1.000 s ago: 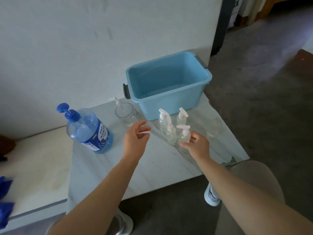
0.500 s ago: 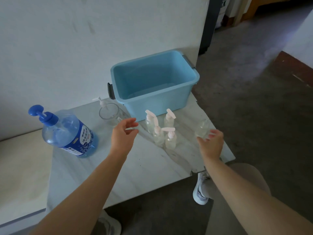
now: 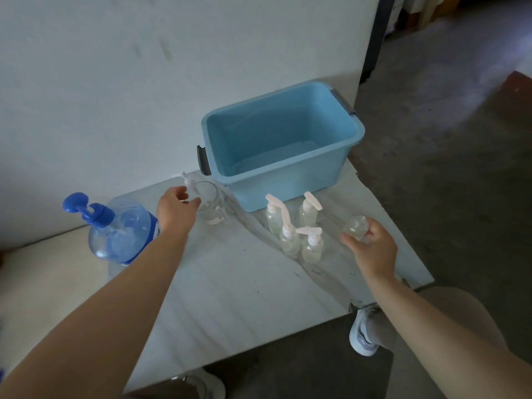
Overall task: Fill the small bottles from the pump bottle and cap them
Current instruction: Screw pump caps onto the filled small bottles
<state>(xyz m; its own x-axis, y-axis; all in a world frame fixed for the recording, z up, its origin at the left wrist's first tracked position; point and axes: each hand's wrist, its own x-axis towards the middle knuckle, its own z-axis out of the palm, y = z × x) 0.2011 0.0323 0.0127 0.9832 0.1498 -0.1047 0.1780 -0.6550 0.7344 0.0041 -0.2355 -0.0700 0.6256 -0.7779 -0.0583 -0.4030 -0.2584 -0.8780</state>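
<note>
The open small bottle point(image 3: 357, 224), clear and without a cap, is near the right edge of the worktop point(image 3: 230, 298), and the right hand point(image 3: 371, 251) holds it from the near side, its fingers point(image 3: 374, 227) and thumb curled around the round body. Just beside it to the left stand four capped small bottles point(image 3: 312, 251) in a close group, each with a white pump top, two in front and two behind. On the other side of the group is a glass cup point(image 3: 211, 208) with a white pump cap point(image 3: 188, 182) standing out of it at the far rim. The left hand point(image 3: 175, 211) is at this cup, its fingers bent toward the rim and the cap, but I cannot tell if they pinch the cap or only come close to it. The large pump bottle point(image 3: 121, 234) with a blue pump head stands left of this arm, half hidden by it. Behind the bottles, against the white wall, sits a light blue tub point(image 3: 288, 180) with grey handles. Under the worktop edge a pale shoe point(image 3: 362, 335) is on the grey floor
</note>
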